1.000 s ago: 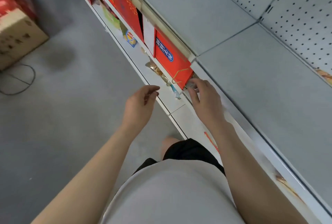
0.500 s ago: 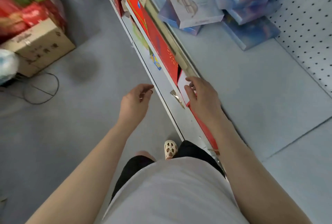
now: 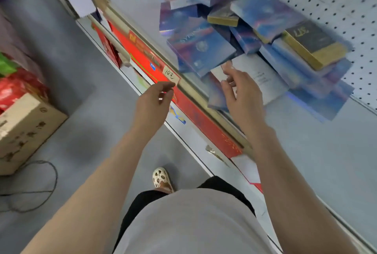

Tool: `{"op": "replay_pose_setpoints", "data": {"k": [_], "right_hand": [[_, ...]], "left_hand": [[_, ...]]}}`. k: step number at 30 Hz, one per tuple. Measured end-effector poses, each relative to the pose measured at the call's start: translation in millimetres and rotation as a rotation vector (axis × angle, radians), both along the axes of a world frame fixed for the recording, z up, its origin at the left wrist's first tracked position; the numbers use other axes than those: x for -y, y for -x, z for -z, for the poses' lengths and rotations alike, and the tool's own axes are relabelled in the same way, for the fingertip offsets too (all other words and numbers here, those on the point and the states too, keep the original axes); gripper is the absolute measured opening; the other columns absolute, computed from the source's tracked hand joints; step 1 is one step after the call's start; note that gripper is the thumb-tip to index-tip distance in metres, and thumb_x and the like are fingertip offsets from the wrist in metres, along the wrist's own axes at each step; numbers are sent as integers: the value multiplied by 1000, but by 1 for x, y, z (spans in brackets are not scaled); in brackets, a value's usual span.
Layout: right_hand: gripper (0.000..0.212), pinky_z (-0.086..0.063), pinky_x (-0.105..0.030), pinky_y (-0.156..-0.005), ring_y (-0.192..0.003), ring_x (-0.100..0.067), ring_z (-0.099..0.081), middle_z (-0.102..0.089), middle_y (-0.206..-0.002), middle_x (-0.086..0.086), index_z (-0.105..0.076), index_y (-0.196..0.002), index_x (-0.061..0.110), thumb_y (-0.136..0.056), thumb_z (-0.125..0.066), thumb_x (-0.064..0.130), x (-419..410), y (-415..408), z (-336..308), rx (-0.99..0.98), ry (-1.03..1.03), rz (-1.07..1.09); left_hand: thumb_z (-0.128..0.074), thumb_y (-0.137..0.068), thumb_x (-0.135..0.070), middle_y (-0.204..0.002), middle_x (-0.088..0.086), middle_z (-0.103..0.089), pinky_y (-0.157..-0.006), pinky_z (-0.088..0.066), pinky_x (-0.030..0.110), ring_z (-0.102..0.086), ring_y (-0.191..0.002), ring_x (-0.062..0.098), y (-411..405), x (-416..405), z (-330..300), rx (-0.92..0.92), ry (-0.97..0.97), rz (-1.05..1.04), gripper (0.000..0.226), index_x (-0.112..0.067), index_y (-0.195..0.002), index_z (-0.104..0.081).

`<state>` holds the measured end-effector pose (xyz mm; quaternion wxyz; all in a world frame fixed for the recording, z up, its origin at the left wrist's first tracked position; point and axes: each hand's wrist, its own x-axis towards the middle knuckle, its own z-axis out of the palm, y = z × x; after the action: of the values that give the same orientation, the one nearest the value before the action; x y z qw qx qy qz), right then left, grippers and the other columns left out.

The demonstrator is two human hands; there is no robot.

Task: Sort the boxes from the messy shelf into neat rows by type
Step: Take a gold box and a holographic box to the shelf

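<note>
Fingers of the right hand are loosely spread, nothing held, now lifted from the lower red boxes to the jumbled blue boxes mid-shelf; sorting hasn't started. Left hand is empty, relaxed.

The boxes lay in a disordered heap on the grey shelf, mostly flat blue-purple ones overlapping at odd angles. Two black-and-gold boxes (one larger, one small) rested on top, and a white box sat partly buried beneath.
</note>
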<state>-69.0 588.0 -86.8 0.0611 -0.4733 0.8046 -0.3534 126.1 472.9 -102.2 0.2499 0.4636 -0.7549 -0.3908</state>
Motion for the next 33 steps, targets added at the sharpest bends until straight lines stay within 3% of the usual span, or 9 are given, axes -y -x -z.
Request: {"op": "replay_pose_setpoints", "data": {"k": [5,10,15,18,21,25,28,33], "right_hand": [[32,-47,-39,-88,-103,-21,-56,-61,-114,-3,-55,-129,15,-102,-47,29,85,-5,-7,15,-9,135],[32,-45,-43,-89,-110,-27,-55,-60,-119,-7,-54,-130,15,-101,-49,27,153,11,-14,-37,-44,207],[30,-40,-38,-84,-109,-32,-53,-60,-118,-12,-56,-122,10,-98,-52,28,224,59,-26,-173,-38,303],[34,-39,-40,-89,-110,-36,-51,-58,-119,-16,-56,-125,8,-97,-52,26,264,95,-30,-185,-54,393],[50,-37,-43,-96,-118,-40,-47,-52,-129,-21,-49,-135,7,-95,-56,36,299,128,-32,-121,-199,466],[93,-36,-47,-104,-130,-43,-38,-33,-145,-21,-32,-146,18,-74,-74,61,332,148,-32,-101,-588,331],[93,-40,-46,-99,-124,-43,-39,-30,-145,-17,-33,-145,24,-69,-82,45,337,147,-23,-128,-696,293],[73,-46,-41,-87,-108,-39,-52,-45,-126,-15,-40,-140,23,-76,-74,26,344,146,-24,-93,-650,303]], "left_hand": [[-55,-97,-19,-108,-13,-68,-81,-46,12,-58,-85,-5,3,116,-13,4,61,141,25,-23,-119,-66],[-55,-97,-19,-110,-9,-68,-76,-40,2,-59,-90,0,28,200,-15,2,94,226,24,-23,-117,-66],[-56,-97,-16,-113,-1,-68,-79,-44,9,-61,-93,9,67,268,-18,-8,155,318,24,-16,-118,-67],[-56,-96,-17,-114,1,-68,-79,-45,12,-62,-94,11,91,304,-22,12,175,334,24,-15,-118,-67],[-57,-96,-19,-114,1,-67,-87,-51,27,-64,-96,14,112,334,-25,29,197,358,23,-17,-118,-67],[-55,-97,-20,-121,-2,-64,-91,-51,30,-61,-101,12,139,375,-24,68,198,385,27,-21,-122,-63],[-54,-97,-22,-127,1,-61,-93,-48,30,-59,-109,17,164,399,-19,125,205,440,30,-21,-126,-60],[-57,-93,-14,-132,12,-57,-96,-39,33,-52,-121,31,224,447,-8,133,273,564,37,-11,-130,-55]]}}
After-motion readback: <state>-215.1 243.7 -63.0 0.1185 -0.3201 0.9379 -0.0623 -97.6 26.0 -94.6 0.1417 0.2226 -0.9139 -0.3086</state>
